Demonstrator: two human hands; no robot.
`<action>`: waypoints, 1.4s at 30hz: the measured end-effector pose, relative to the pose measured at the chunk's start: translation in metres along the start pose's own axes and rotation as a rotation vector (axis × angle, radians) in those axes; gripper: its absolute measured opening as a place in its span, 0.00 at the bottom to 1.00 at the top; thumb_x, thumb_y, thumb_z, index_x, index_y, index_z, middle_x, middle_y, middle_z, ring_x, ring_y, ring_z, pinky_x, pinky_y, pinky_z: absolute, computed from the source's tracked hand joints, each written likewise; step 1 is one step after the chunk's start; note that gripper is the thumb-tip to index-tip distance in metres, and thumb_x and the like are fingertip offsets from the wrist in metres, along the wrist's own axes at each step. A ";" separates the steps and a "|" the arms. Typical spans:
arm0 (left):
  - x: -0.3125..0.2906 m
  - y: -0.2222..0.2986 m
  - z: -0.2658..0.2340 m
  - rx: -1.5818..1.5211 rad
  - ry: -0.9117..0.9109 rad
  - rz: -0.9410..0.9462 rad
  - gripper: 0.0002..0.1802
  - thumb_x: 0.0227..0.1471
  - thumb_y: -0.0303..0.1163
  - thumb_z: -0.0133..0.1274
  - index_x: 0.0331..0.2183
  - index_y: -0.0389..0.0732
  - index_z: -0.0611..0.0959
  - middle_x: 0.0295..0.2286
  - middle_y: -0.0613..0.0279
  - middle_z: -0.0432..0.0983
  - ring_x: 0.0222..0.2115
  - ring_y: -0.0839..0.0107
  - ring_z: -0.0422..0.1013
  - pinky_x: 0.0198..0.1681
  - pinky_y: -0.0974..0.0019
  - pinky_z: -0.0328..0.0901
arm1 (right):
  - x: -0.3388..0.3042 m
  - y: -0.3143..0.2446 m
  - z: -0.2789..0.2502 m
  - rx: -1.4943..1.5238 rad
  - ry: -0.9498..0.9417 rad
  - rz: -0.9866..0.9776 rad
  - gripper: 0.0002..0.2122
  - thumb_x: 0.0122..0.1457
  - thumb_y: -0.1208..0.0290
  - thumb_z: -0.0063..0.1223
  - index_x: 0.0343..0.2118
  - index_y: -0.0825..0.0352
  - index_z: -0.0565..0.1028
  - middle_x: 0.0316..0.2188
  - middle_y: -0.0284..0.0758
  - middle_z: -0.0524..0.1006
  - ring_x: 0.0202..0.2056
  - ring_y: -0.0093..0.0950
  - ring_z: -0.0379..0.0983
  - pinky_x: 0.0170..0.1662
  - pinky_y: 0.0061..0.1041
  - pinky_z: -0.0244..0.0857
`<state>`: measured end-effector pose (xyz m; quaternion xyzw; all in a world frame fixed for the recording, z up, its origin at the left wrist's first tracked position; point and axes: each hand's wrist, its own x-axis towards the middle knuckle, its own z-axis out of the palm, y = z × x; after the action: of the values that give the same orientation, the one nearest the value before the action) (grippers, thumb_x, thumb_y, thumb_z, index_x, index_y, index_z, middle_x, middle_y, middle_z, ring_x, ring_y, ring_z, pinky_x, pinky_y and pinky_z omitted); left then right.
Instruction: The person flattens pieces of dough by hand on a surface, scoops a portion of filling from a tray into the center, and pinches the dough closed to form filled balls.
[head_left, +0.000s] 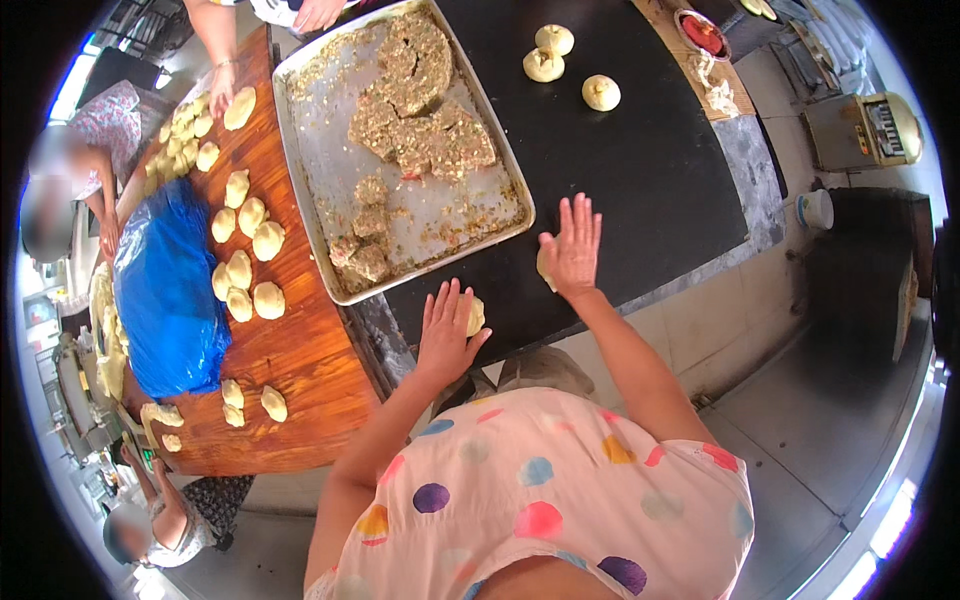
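Note:
My left hand [445, 335] lies with fingers stretched out at the near edge of the black worktop [640, 190]. A pale dough piece [477, 316] shows beside its fingers and thumb, partly hidden. Farther right, my right hand [573, 250] is flat, fingers extended, over another dough piece [545, 268] that peeks out at its left side. Beyond my left hand stands a large metal tray [432, 268] with a chunky, minced filling [410, 100], heaped mostly toward its far side. Three round, closed buns [601, 93] sit on the far part of the black top.
On the wooden table [300, 370] at left are several dough balls [268, 240] and a blue plastic sheet [170, 290]. A co-worker's hand [221, 90] touches dough at the far left. A bowl of red stuff [702, 34] stands far right. Other people are at left.

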<state>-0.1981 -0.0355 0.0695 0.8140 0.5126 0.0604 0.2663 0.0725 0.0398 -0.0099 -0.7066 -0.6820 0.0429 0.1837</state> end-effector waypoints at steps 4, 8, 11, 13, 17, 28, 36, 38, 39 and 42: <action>-0.002 0.001 0.027 0.126 -0.086 0.007 0.43 0.56 0.51 0.50 0.64 0.39 0.54 0.63 0.40 0.44 0.65 0.45 0.42 0.66 0.45 0.39 | -0.004 0.016 -0.003 -0.157 -0.075 0.054 0.31 0.65 0.48 0.35 0.65 0.64 0.56 0.68 0.46 0.48 0.68 0.42 0.41 0.68 0.45 0.33; 0.006 0.003 0.028 -0.059 0.044 -0.065 0.37 0.56 0.45 0.53 0.61 0.39 0.61 0.62 0.43 0.51 0.62 0.46 0.50 0.63 0.49 0.48 | -0.009 0.027 -0.011 0.118 0.037 0.202 0.28 0.63 0.53 0.44 0.62 0.66 0.61 0.65 0.46 0.54 0.65 0.42 0.50 0.66 0.40 0.45; 0.002 0.007 0.013 -0.313 0.145 -0.194 0.29 0.55 0.38 0.55 0.56 0.39 0.69 0.58 0.47 0.59 0.57 0.48 0.60 0.59 0.54 0.56 | -0.030 0.038 -0.023 0.512 0.043 0.507 0.22 0.59 0.67 0.55 0.55 0.69 0.67 0.56 0.45 0.66 0.49 0.36 0.72 0.52 0.32 0.66; -0.001 0.003 0.014 -0.448 0.169 -0.307 0.24 0.54 0.34 0.56 0.52 0.39 0.73 0.55 0.49 0.64 0.53 0.49 0.65 0.56 0.56 0.61 | -0.039 0.045 -0.014 0.490 0.086 0.645 0.22 0.54 0.70 0.61 0.51 0.69 0.69 0.45 0.42 0.73 0.37 0.30 0.76 0.45 0.28 0.69; 0.010 0.016 0.014 -0.605 0.224 -0.174 0.17 0.55 0.32 0.56 0.47 0.39 0.77 0.46 0.52 0.74 0.48 0.56 0.71 0.52 0.61 0.65 | -0.016 0.067 -0.020 0.977 -0.351 0.951 0.18 0.49 0.66 0.67 0.40 0.69 0.74 0.27 0.31 0.75 0.28 0.20 0.72 0.30 0.22 0.67; 0.028 0.001 -0.005 -2.125 -0.081 -0.426 0.31 0.58 0.53 0.49 0.54 0.40 0.71 0.50 0.60 0.72 0.52 0.65 0.69 0.55 0.61 0.62 | -0.003 -0.133 -0.109 0.822 -0.648 -0.068 0.12 0.54 0.67 0.63 0.35 0.70 0.76 0.32 0.37 0.77 0.32 0.25 0.78 0.36 0.24 0.71; -0.059 -0.077 -0.094 -2.134 0.367 -0.672 0.27 0.55 0.41 0.56 0.53 0.38 0.71 0.49 0.57 0.73 0.50 0.63 0.70 0.54 0.58 0.65 | 0.119 -0.239 0.021 0.405 -0.314 -0.238 0.27 0.55 0.51 0.58 0.51 0.67 0.71 0.47 0.44 0.74 0.45 0.40 0.75 0.47 0.36 0.69; -0.072 -0.087 -0.092 -1.990 0.417 -0.705 0.26 0.56 0.41 0.55 0.52 0.37 0.73 0.47 0.57 0.74 0.48 0.65 0.72 0.50 0.60 0.68 | 0.143 -0.263 0.059 0.231 -0.303 -0.192 0.32 0.52 0.45 0.58 0.51 0.68 0.71 0.49 0.45 0.73 0.47 0.42 0.73 0.50 0.38 0.67; -0.079 -0.090 -0.090 -1.920 0.441 -0.722 0.25 0.57 0.41 0.55 0.51 0.36 0.73 0.46 0.58 0.74 0.47 0.66 0.72 0.49 0.61 0.69 | 0.151 -0.275 0.072 0.167 -0.352 -0.145 0.33 0.50 0.44 0.59 0.51 0.68 0.71 0.48 0.45 0.74 0.47 0.43 0.73 0.50 0.39 0.67; -0.084 -0.092 -0.097 -1.742 0.466 -0.627 0.23 0.56 0.40 0.56 0.49 0.37 0.76 0.43 0.59 0.76 0.44 0.70 0.73 0.46 0.65 0.68 | 0.164 -0.286 0.095 0.151 -0.418 -0.088 0.36 0.47 0.41 0.60 0.50 0.69 0.72 0.46 0.46 0.75 0.48 0.44 0.73 0.50 0.40 0.66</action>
<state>-0.3470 -0.0421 0.1211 0.1229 0.5225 0.5073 0.6742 -0.2176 0.2207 0.0237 -0.6363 -0.7301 0.2314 0.0923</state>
